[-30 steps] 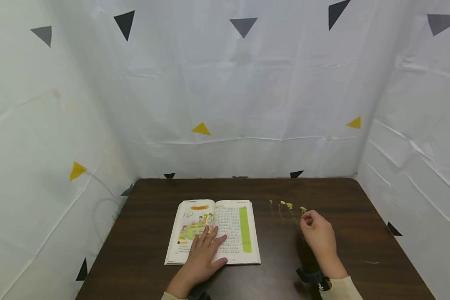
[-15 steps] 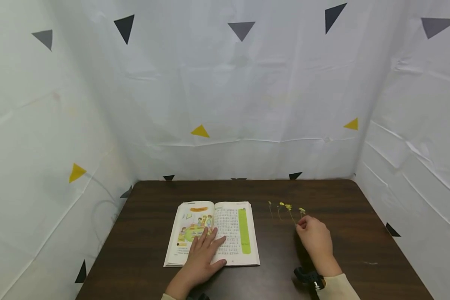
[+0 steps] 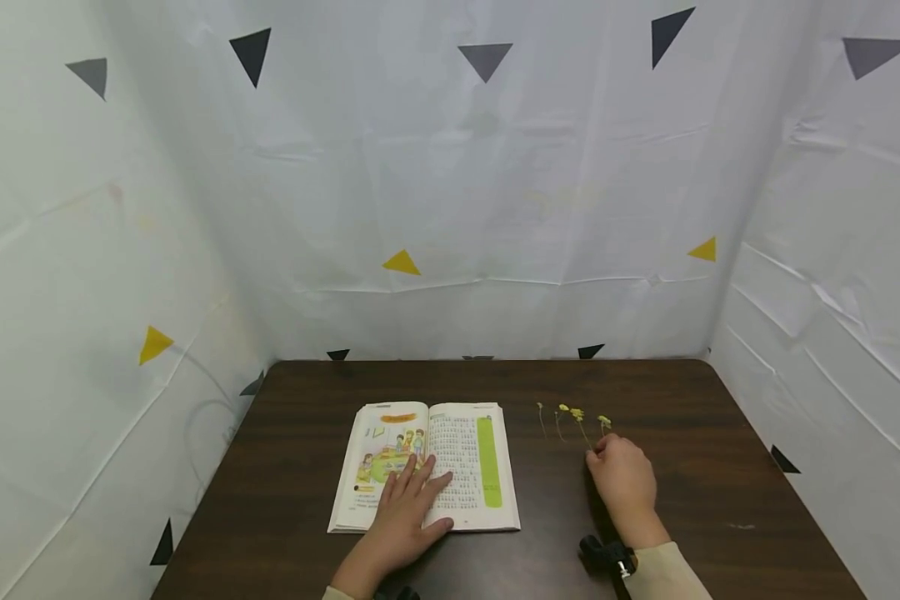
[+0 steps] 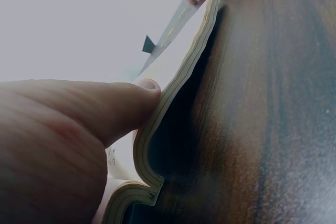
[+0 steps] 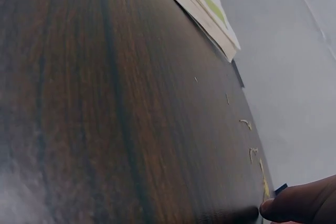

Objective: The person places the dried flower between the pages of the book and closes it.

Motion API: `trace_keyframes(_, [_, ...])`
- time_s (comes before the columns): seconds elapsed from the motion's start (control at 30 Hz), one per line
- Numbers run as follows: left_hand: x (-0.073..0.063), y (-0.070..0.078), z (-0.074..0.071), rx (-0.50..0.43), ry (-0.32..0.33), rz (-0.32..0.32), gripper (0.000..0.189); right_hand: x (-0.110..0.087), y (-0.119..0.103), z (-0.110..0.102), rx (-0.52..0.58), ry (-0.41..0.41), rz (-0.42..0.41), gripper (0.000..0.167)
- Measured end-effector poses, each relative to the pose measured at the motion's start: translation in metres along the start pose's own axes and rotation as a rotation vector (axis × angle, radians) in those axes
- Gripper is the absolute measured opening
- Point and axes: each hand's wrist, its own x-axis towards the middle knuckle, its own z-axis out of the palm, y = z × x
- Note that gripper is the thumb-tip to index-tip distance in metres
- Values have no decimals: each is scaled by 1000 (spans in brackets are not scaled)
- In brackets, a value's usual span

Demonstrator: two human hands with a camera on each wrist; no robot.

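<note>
Worktop (image 3: 690,417): dark brown wood grain, rectangular, rounded far corners. Enclosed on three sides by white sheeting (image 3: 450,183), creased, dotted with black, grey and yellow triangles.

Open picture book (image 3: 426,465): lies flat at centre-left of the worktop; left page illustrated, right page printed text with a green vertical band.

Left hand (image 3: 405,517): rests palm-down on the book's near half, fingers straight and spread, gripping nothing.

Dried yellow flower sprigs (image 3: 573,419): a small row lying on the worktop right of the book, well apart from it.

Right hand (image 3: 621,483): knuckles up on the worktop, fingers curled, fingertips at the stem ends of the sprigs; whether it actually pinches a stem cannot be told.

Left wrist view: shows the book's page block edge (image 4: 173,103) wavy and thick, thumb pressed at the margin; the head view shows none of this.

Right wrist view: shows sprigs as tiny separate flecks along the grain, one fingertip (image 5: 299,205) touching the wood beside them.
</note>
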Motion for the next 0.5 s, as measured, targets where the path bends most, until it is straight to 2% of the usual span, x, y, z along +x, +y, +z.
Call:
trace_keyframes(0.4, [0, -1, 1, -8, -5, 2, 67, 7, 0, 3, -52, -8, -1, 14])
trace_keyframes(0.5, [0, -4, 2, 0, -3, 4, 67, 8, -4, 3, -64, -20, -5, 30])
